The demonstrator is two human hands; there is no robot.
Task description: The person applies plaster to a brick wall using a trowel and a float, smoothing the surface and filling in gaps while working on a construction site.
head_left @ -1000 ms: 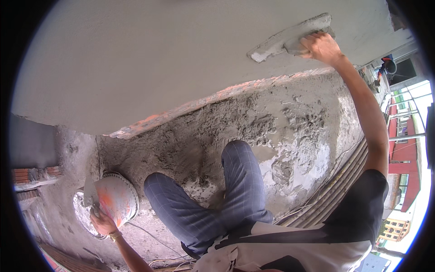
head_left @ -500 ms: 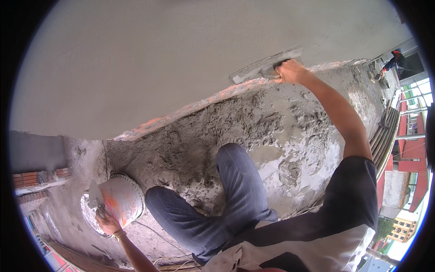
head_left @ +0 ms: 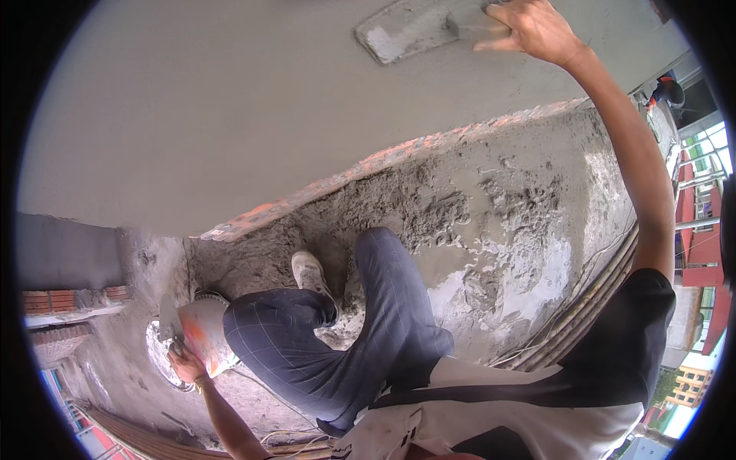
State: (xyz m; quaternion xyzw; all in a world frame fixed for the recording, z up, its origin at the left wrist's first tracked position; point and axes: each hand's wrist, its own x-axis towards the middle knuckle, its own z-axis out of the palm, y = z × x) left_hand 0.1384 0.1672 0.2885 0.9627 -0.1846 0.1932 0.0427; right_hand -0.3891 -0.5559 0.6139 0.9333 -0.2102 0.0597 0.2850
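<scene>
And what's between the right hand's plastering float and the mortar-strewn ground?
Head view: smooth grey plaster, then a rough orange-and-grey strip, apparently exposed brick, separate the plastering float from the mortar-strewn ground.

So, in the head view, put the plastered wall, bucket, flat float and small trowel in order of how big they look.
1. Plastered wall, largest.
2. Bucket and flat float: too alike to rank; both partly hidden.
3. Small trowel, smallest.

One plastering float (head_left: 402, 34), cement-smeared, against smooth grey plaster (head_left: 230, 115); one small grey-bladed trowel (head_left: 166, 316), near bucket (head_left: 201, 330).
</scene>
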